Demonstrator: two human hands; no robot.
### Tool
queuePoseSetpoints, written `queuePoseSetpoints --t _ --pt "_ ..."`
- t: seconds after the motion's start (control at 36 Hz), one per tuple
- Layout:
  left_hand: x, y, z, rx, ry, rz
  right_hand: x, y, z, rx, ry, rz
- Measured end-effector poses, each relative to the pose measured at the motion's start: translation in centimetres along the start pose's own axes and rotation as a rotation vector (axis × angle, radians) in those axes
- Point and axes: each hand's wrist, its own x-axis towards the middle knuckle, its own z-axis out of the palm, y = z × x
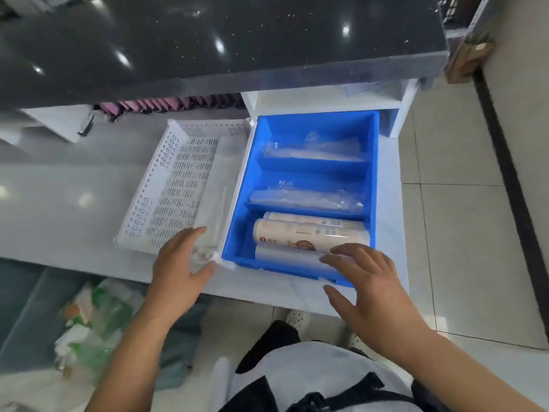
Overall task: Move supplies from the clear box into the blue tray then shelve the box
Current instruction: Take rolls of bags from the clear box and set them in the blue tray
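Note:
The blue tray point(375, 173) sits on a white shelf under a dark counter and has three compartments. The far two each hold clear plastic packs point(309, 200). The near one holds printed paper-wrapped rolls point(297, 233) and a clear roll. A clear box point(218, 188) with white corner pieces lies against the tray's left side; I cannot tell what is in it. My left hand point(181, 263) rests at its near corner, fingers apart. My right hand point(365, 281) is spread over the tray's near rim, fingertips on the clear roll, gripping nothing.
A white perforated basket point(166, 185) stands left of the clear box. The black speckled countertop point(208, 40) overhangs the shelf. An open white cubby point(326, 96) lies behind the tray. Below left is a bin of plastic bags point(95, 322). Tiled floor point(460, 233) runs along the right.

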Motion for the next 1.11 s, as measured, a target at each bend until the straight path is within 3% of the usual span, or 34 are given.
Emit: queuePoseSetpoints --t 0.19,0.39,0.53,0.64,0.78,0.94,1.11 --pt "-3.7 -2.3 -0.7 0.051 -0.019 -0.070 1.0 -2.7 4.4 -0.078 -0.068 -0.201" --pt "-1.3 -3.7 -0.4 0.081 0.014 0.181 4.0 -6.2 8.3 -0.119 -0.129 -0.234" --pt "0.3 -5.2 1.0 0.112 -0.008 0.326 5.7 -8.2 11.6 -0.169 -0.094 -0.145" --pt "0.2 -7.0 1.7 0.182 0.118 0.289 5.7 -9.6 13.7 -0.324 -0.085 0.030" --pt "0.7 -11.4 1.2 0.105 0.229 0.245 6.2 -11.2 16.0 -0.401 0.093 0.184" --pt "2.4 -14.1 1.2 0.002 0.237 0.450 7.7 -12.0 18.4 -0.071 0.317 0.287" --pt "3.3 -14.3 0.8 -0.061 0.224 0.571 7.3 -12.0 19.4 0.023 0.430 0.307"
